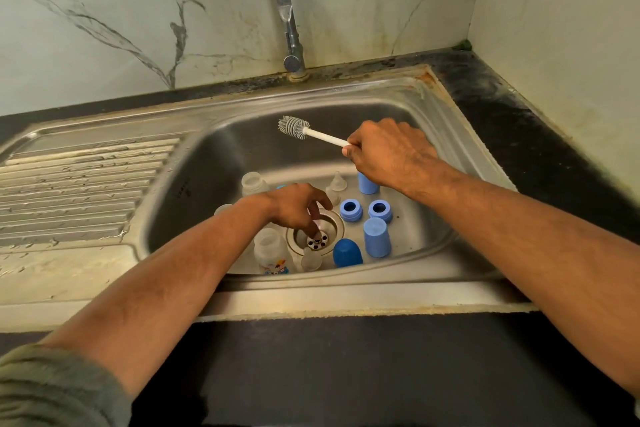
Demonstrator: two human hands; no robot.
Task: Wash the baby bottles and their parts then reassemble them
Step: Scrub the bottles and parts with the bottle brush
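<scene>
My right hand (391,151) grips the white handle of a grey silicone bottle brush (294,127), held above the sink basin (221,163) with its head pointing left. My left hand (298,206) reaches down to the drain strainer (320,243), fingertips on it; whether they pinch anything is hidden. Around the drain lie clear bottles (272,251) (254,184), clear nipples (336,184) (311,259), two blue collar rings (350,210) (380,210), light blue caps (376,236) (367,183) and a dark blue cap (347,253).
The faucet (291,28) stands at the back of the sink, no water running. A ribbed steel drainboard (86,184) lies to the left. Dark countertop (502,107) borders the sink on the right and front, with marble-patterned walls behind and to the right.
</scene>
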